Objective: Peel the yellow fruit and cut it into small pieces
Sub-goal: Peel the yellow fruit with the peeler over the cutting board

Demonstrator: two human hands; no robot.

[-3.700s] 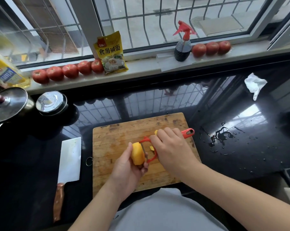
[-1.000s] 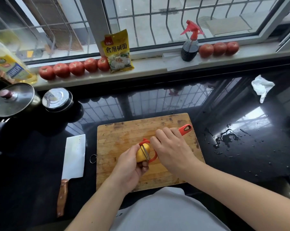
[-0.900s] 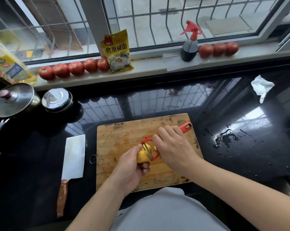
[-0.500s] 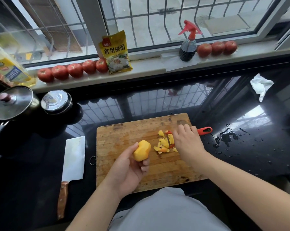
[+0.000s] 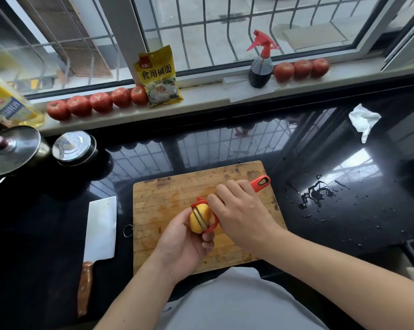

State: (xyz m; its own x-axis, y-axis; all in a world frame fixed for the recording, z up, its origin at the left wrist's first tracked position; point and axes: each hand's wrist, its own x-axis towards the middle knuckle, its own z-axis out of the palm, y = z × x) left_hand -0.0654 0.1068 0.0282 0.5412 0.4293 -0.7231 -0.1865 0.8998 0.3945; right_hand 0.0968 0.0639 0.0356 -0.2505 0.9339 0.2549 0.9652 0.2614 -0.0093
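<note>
On the wooden cutting board [image 5: 177,189] on a black counter, the left hand [image 5: 182,244] cups the yellow fruit [image 5: 197,220] while the right hand [image 5: 241,210] grips the red peeler [image 5: 204,217], whose blade, seemingly against slick flesh, could slip onto the left fingertips [image 5: 208,236].

L grip [image 5: 182,244] curled round fruit [image 5: 199,219], R grip [image 5: 243,214] clenched on peeler [image 5: 259,183], forearms converging.
</note>
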